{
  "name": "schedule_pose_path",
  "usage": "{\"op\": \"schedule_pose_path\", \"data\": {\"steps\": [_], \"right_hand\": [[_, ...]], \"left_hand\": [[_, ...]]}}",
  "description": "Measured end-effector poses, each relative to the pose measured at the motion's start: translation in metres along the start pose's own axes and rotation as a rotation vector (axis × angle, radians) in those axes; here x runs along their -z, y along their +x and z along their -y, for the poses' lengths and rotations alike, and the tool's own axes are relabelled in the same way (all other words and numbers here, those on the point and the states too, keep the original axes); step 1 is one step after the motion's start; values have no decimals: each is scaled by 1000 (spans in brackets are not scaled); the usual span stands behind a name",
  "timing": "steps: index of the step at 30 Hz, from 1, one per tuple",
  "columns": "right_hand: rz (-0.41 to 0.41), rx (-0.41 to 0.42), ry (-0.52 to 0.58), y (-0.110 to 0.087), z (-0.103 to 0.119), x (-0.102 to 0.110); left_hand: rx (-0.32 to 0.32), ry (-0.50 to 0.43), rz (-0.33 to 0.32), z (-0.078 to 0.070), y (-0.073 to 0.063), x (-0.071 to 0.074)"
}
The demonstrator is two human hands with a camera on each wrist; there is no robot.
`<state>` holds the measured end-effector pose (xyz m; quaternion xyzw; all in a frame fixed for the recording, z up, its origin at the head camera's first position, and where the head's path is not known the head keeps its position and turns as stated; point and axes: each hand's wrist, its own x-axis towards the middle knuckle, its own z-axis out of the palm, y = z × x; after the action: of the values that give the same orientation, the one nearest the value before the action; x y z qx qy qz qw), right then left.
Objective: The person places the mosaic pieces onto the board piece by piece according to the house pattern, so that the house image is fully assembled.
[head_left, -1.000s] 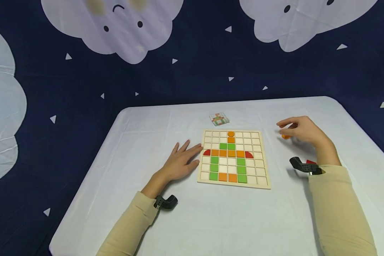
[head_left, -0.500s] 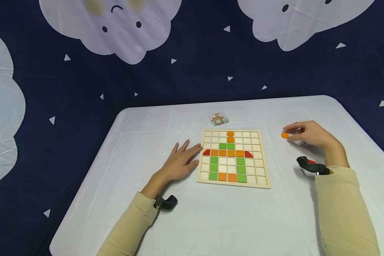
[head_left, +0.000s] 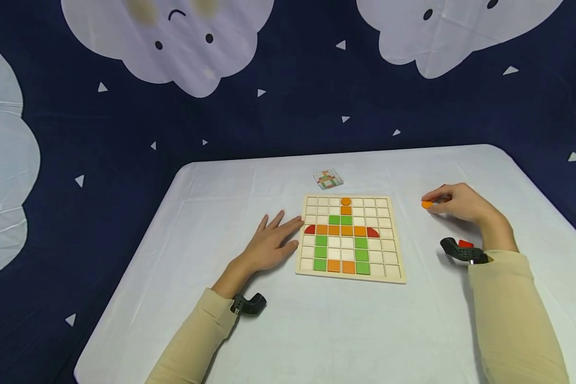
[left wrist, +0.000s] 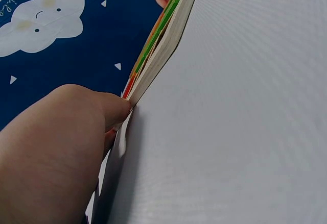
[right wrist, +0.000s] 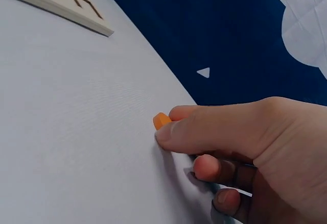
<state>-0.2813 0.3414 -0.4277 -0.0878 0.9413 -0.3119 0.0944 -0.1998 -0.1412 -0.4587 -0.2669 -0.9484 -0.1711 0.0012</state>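
Observation:
A square wooden grid board (head_left: 386,272) lies on the table, with green, orange and red tiles forming a figure in its cells. My left hand (head_left: 269,246) rests beside its left edge, fingers spread, fingertips right at the rim; the thumb meets the board's edge in the left wrist view. Off to the right of the board, my right hand (head_left: 465,202) pinches an orange disc (right wrist: 161,121) between thumb and index finger, low over the tabletop. Its other fingers curl loosely below in the right wrist view.
A small picture card (head_left: 328,178) with a similar coloured figure lies behind the board. Partly hidden by the right wrist camera (head_left: 463,252) is a red piece (head_left: 465,244). A dark blue cloth with clouds hangs behind the white table (head_left: 317,330).
My right hand has drawn back slightly to the right, and its fingertips have closed on the orange disc. The left hand stays at the board's edge.

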Motion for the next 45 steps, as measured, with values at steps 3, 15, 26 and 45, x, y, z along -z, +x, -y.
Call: {"op": "schedule_pose_path", "data": {"steps": [3,15,26,45], "right_hand": [[-10,-9,-8,1,0,-2],[-40,-12,4,10,10,-11],[-83,113,12,22,52,-26],[2,239,31,46,93,-66]], "left_hand": [[2,-3,2,0,0,0],[3,-10,0,0,-1,0],[9,2,-2,1,0,-1],[8,-3,7,0,1,1]]}}
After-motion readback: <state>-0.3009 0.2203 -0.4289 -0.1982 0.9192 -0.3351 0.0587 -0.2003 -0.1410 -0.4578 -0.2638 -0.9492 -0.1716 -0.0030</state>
